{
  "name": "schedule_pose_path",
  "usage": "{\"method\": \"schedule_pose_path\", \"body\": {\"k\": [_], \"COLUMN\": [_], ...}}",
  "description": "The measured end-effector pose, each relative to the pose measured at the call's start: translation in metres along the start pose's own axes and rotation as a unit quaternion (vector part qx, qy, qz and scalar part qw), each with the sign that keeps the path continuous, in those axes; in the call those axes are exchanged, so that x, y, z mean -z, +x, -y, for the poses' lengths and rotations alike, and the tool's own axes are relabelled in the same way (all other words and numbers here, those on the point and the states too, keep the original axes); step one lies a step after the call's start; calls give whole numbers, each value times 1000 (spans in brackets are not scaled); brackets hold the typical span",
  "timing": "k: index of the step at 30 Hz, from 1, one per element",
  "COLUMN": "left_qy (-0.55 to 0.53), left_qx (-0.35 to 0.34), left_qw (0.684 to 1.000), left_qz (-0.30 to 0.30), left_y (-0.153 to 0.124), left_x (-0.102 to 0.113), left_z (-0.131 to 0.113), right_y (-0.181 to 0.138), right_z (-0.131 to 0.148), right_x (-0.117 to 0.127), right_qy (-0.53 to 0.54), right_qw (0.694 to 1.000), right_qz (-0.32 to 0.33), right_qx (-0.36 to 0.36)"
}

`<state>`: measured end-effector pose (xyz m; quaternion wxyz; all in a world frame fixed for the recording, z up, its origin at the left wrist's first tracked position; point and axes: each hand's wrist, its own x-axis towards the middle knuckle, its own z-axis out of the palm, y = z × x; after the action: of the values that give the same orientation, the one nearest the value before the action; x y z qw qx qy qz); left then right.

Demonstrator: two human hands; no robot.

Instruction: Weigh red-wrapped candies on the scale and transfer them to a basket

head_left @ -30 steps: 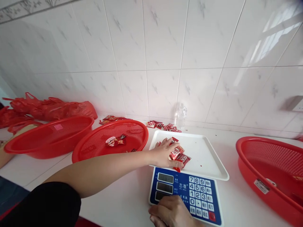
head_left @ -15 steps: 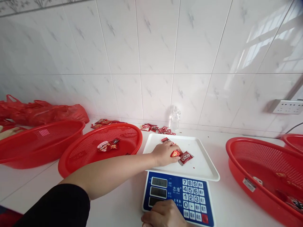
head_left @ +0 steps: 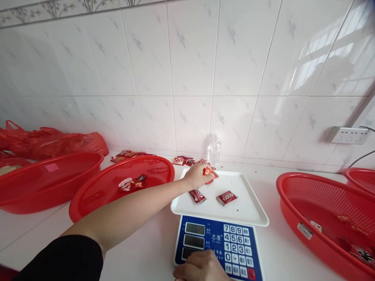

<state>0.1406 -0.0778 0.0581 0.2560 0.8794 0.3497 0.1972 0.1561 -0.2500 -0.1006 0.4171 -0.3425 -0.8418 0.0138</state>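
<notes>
My left hand [head_left: 197,177] is closed round small red snack packets [head_left: 208,171] over the back left of the white weighing tray [head_left: 252,210]. Below it, one dark red packet [head_left: 198,196] lies on the tray. Another dark red packet [head_left: 227,198] sits near the tray's middle, apart from the hand. The tray rests on a blue electronic scale [head_left: 216,249] with a keypad and small display windows. My right hand [head_left: 203,266] lies with curled fingers at the scale's front edge, partly over the lowest window. What its fingers hold, if anything, is hidden.
A red basket [head_left: 88,195] with a few packets stands to the left, beside another red basket [head_left: 96,158] and red plastic bags [head_left: 70,144]. To the right is a red basket [head_left: 293,207] holding packets. Along the wall are loose packets [head_left: 127,154] and a clear bottle [head_left: 216,150].
My left hand has moved back across the tray and lifted with red packets in its grip. The two dark red packets now lie apart on the tray. My right hand stays on the scale.
</notes>
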Motion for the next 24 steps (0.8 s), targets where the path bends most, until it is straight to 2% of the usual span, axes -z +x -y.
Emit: {"method": "schedule_pose_path", "body": {"k": [5,9,11,14,18,24], "left_qy": [12,53,82,122,161,174], "left_qx": [76,89,92,79,52,52], "left_qw": [992,976,968,963,962,972], "left_qz": [99,191,219,227,214,151], "left_y": [9,19,24,29,30,11], "left_x": [7,10,10,6,-4,-13], "left_z": [15,13,9,4,3,4], "right_y": [-6,-10,-10,-7,1,-8], "right_z": [-2,-5,-4,2,11,10], "right_x": [-4,-5,-3,4,12,4], "right_qy": [25,35,39,42,27,-7], "right_qw": [999,999,998,997,997,998], "right_qz": [2,8,13,21,-10,-64], "right_qx": [-24,-37,-48,-69,-75,-2]}}
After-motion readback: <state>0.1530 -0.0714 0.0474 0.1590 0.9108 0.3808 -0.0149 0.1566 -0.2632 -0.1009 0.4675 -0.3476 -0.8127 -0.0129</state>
